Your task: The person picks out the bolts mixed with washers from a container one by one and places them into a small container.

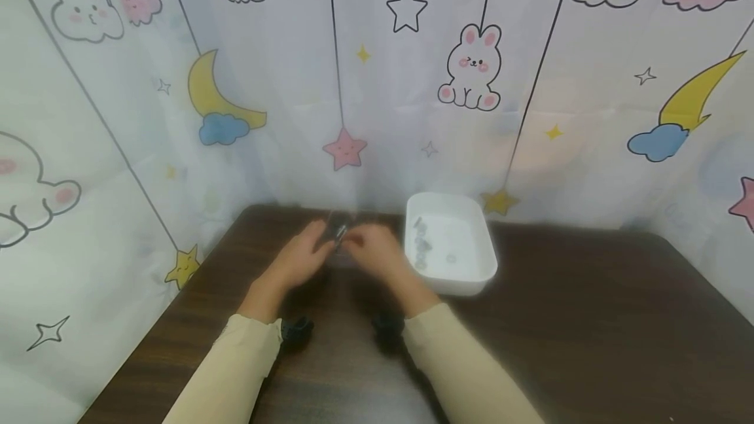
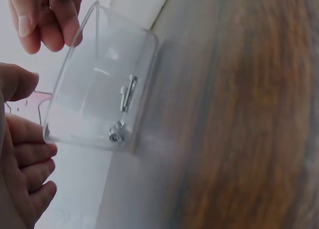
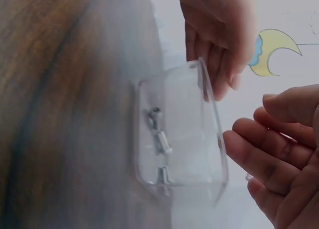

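Note:
A clear plastic box (image 2: 82, 122) stands on the table between the two hands. Several small metal bolts (image 3: 162, 142) lie on its floor, also visible as shiny bolts (image 2: 128, 93) in the left wrist view. My left hand (image 1: 300, 257) is at the box's left side, its loosely bent fingers (image 2: 37, 174) at the rim. On the other side, my right hand (image 1: 377, 250) is close to the rim, with fingers (image 3: 264, 154) loosely bent. Nothing shows in either hand in the wrist views. Blur hides exact contact in the head view.
Right of the hands, a white plastic tub (image 1: 453, 231) holds several small metal pieces (image 1: 421, 244) along its left side and a small round piece (image 1: 451, 258). The dark wood table (image 1: 589, 319) meets a patterned curtain (image 1: 383, 103) at the back and left.

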Demonstrator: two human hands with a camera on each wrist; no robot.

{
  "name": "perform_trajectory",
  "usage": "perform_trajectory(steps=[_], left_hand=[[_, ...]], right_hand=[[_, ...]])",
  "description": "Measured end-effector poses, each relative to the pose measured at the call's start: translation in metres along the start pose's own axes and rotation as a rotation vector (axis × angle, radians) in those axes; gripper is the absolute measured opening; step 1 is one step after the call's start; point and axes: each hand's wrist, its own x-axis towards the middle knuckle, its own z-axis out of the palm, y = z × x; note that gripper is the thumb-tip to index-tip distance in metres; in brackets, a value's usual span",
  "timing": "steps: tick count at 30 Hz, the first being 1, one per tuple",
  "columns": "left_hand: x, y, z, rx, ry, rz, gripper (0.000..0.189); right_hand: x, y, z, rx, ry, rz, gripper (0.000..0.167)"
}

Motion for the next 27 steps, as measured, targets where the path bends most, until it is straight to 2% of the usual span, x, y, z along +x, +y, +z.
perform_trajectory(steps=[4,11,18,24,27], left_hand=[[0.003,0.007,0.001,0.024,0.019,0.003,0.065],[0.006,0.031,0.005,0.051,0.037,0.096,0.065],[0.007,0.054,0.015,0.082,0.009,0.155,0.065],[0.008,0.077,0.026,0.089,-0.002,0.239,0.064],[0.009,0.088,0.033,0.092,-0.027,0.256,0.064]], right_hand=[[-0.001,0.003,-0.012,0.029,0.025,0.017,0.023],[-0.008,0.013,-0.039,0.028,0.113,0.036,0.022],[-0.016,0.032,-0.067,0.136,0.158,0.17,0.026],[-0.02,0.057,-0.08,0.155,0.191,0.242,0.028],[-0.023,0.069,-0.083,0.161,0.188,0.278,0.029]])
